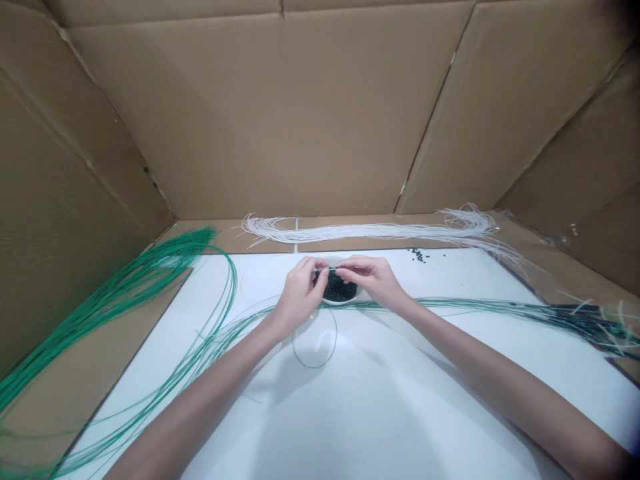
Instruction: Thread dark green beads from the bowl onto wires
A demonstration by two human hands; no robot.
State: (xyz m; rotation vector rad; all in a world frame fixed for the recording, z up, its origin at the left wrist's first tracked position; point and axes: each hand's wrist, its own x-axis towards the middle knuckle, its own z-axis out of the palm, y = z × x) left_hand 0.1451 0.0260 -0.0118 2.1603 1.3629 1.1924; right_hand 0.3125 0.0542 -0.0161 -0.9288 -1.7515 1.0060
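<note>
Over a small white bowl [336, 304] of tiny black beads [339, 291], my two hands meet fingertip to fingertip. My left hand [301, 288] is closed in a pinch, and so is my right hand [374, 277]. A short pale stretch of thin strand [332, 269] runs between the pinched fingers; whether a bead is on it is too small to tell. Below my left wrist a thin dark-green strand curves in a loop [315, 367] on the white board; its link to my fingers is hidden.
Long green strands [165, 267] lie bundled at left. More green strands [465, 303] cross behind my wrists, ending at right in a dark bunch [590, 320]. A white strand bundle [360, 232] lies along the back. Several loose black beads [417, 255] dot the white board [350, 413]. Cardboard walls [280, 120] surround it.
</note>
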